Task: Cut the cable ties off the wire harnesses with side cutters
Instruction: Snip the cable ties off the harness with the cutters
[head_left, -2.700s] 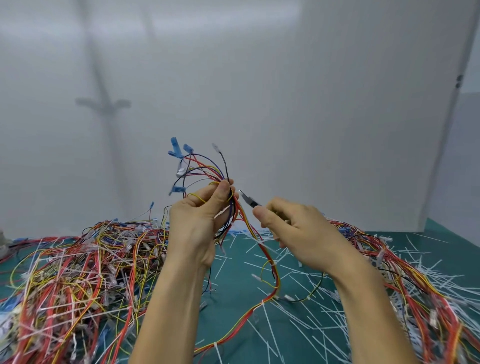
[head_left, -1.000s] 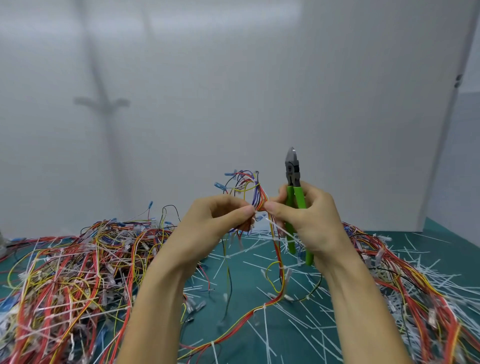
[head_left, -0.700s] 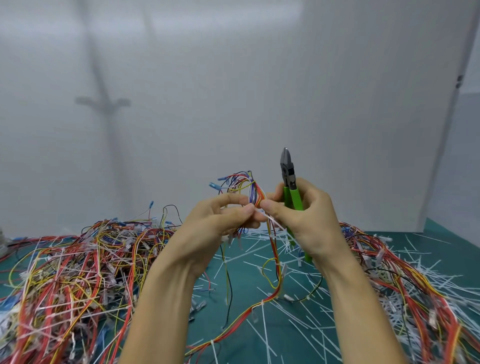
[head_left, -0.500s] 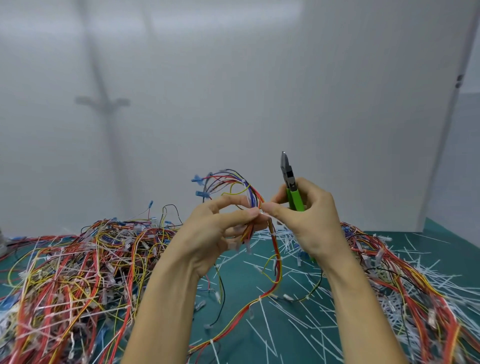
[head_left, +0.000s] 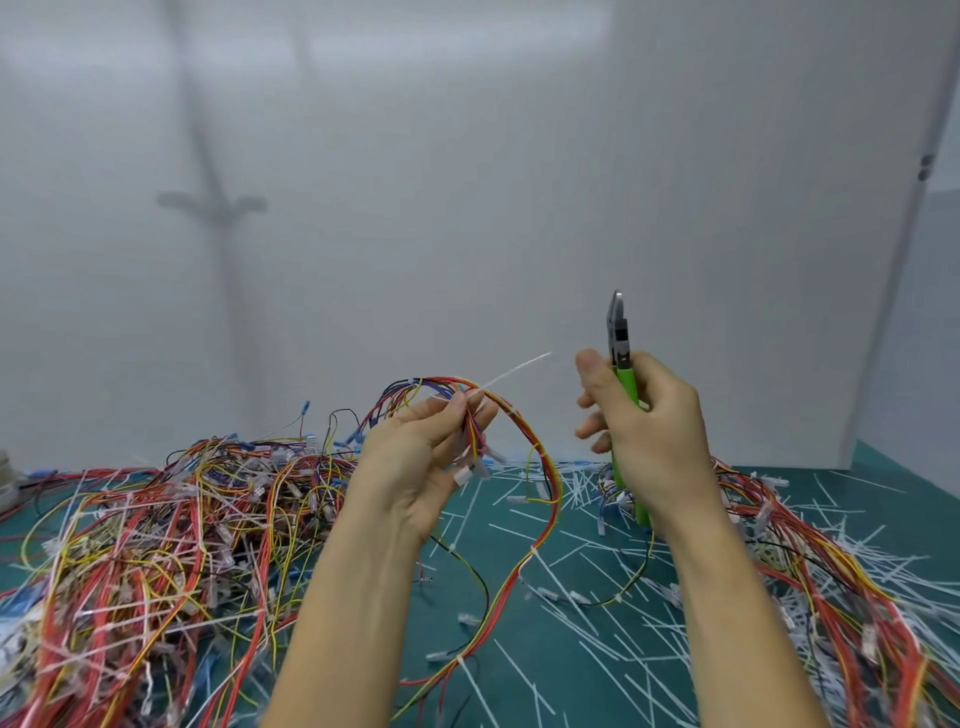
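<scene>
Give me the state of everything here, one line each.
left hand, gripping the harness
right hand, gripping the side cutters
side cutters, upright, jaws look shut
harness, lifted, tail on the mat
cable tie, jutting from harness by left hand
harness pile, heaped, ties on
cut ties, scattered on mat

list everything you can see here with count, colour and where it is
held harness: one, red, yellow, blue and black wires, looping from the left hand down to the mat
loose cable tie: one, white, sticking out by the left fingertips
side cutters: one, green handles, grey head up, in the right hand
harness piles: two, mostly red and yellow, far left and far right
cut cable ties: many, white, scattered on the mat
mat: one, dark green, underneath
wall panel: one, white, behind
left hand: one, holds the harness
right hand: one, grips the cutters
</scene>
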